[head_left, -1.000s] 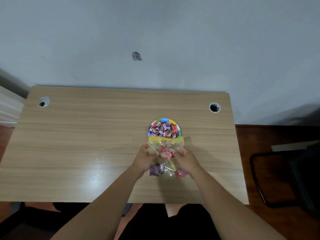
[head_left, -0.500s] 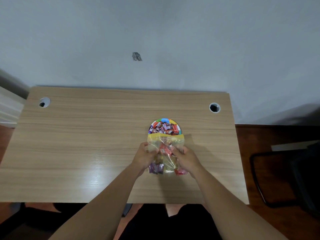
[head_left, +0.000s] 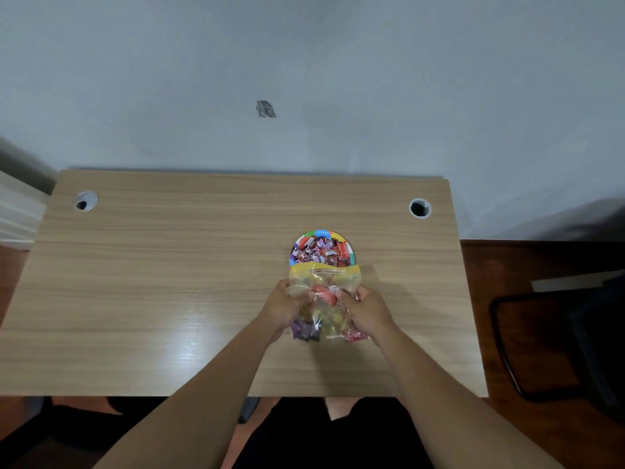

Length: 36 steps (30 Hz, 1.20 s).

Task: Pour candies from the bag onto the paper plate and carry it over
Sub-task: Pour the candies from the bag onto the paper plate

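A clear plastic candy bag [head_left: 326, 309] with a yellow top band is held over the desk, its mouth pointing away from me at the near rim of the paper plate. My left hand [head_left: 285, 308] grips the bag's left side and my right hand [head_left: 367, 311] grips its right side. Wrapped candies of purple, yellow, red and pink show inside the bag. The small paper plate [head_left: 351, 255] with a multicoloured rim lies just beyond the bag, heaped with wrapped candies [head_left: 319, 252]. The bag's yellow band hides the plate's near edge.
The wooden desk [head_left: 169, 282] stands against a pale wall, with a cable hole at back left [head_left: 86, 200] and one at back right [head_left: 419, 208]. A dark chair [head_left: 558, 340] stands on the floor to the right of the desk.
Both hands have lifted the bag slightly and pushed it a little toward the plate. The candies inside have shifted. The plate has not moved.
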Available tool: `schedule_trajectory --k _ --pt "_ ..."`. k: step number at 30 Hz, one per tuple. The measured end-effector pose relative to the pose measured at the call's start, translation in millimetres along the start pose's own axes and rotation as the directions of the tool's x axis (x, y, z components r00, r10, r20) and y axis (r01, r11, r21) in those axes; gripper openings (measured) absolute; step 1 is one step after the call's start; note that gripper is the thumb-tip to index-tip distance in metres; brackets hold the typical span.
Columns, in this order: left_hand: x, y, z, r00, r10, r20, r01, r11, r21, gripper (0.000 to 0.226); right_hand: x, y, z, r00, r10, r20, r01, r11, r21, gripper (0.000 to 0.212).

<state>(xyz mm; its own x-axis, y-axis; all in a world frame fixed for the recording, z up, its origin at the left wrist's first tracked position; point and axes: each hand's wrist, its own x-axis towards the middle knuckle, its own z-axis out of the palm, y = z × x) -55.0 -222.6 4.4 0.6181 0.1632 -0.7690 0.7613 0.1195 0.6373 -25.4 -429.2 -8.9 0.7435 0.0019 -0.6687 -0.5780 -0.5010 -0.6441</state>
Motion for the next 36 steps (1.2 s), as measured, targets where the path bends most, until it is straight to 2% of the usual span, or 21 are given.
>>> schedule_trajectory --k 3,14,18,24,30,36 --pt "2 0 2 1.000 0.013 -0.020 -0.013 1.000 0.025 0.053 -1 -2 -1 1.000 0.001 -0.011 -0.001 1.000 -0.012 0.044" --pt "2 5 5 0.998 0.019 -0.057 -0.012 0.993 0.117 0.037 -1 -8 -6 0.998 0.033 0.050 -0.035 0.998 0.052 0.027" --pt "6 1 3 1.000 -0.016 -0.019 0.017 0.996 0.086 0.047 -3 -8 -7 0.997 0.036 0.061 -0.039 0.998 0.054 0.020" --pt "-5 6 1 1.000 -0.009 0.020 0.007 0.997 0.078 0.037 -9 -11 -13 0.997 0.011 0.079 -0.012 1.000 0.021 0.032" --pt "-21 7 -4 0.998 -0.025 0.055 0.024 1.000 0.016 0.036 -19 -13 -19 0.993 -0.004 0.119 -0.008 0.995 0.096 0.016" --pt "-41 12 -11 0.994 -0.009 0.109 0.018 0.996 -0.085 0.045 -26 -13 -25 0.993 -0.006 0.115 -0.008 0.993 0.117 0.039"
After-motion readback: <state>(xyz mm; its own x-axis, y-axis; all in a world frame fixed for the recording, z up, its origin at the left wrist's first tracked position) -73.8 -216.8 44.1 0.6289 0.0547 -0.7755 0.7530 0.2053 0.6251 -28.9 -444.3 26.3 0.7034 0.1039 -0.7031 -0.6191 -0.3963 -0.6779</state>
